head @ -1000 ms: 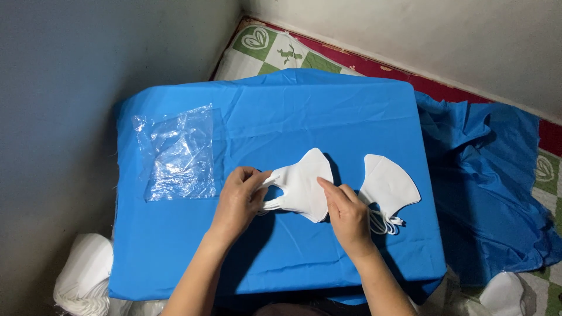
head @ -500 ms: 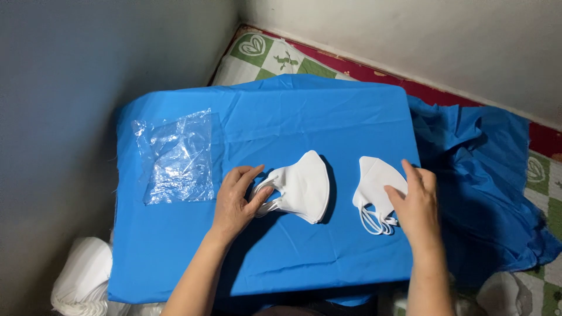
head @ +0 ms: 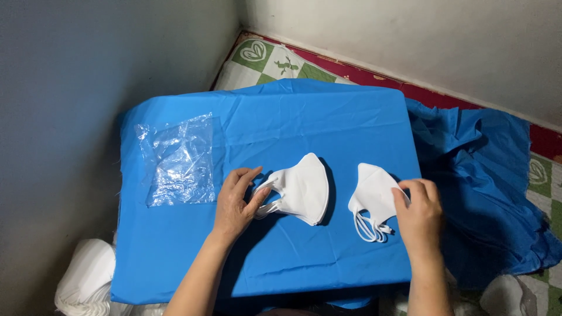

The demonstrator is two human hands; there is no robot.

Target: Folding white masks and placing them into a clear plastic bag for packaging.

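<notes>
Two small stacks of folded white face masks lie on a table covered in blue cloth (head: pixel 293 117). My left hand (head: pixel 235 202) rests on the ear-loop end of the left mask stack (head: pixel 304 187), fingers spread and pressing it. My right hand (head: pixel 418 213) touches the right edge of the right mask stack (head: pixel 372 196), whose loops hang toward me. Neither stack is lifted off the cloth.
A clear plastic bag (head: pixel 178 161) lies flat at the table's left. More blue cloth (head: pixel 486 187) is bunched on the floor to the right. A white bundle (head: pixel 82 281) sits at the lower left; a patterned mat (head: pixel 275 61) lies behind the table.
My right hand left the left mask stack and moved right onto the right stack. The left hand stayed on the left stack.
</notes>
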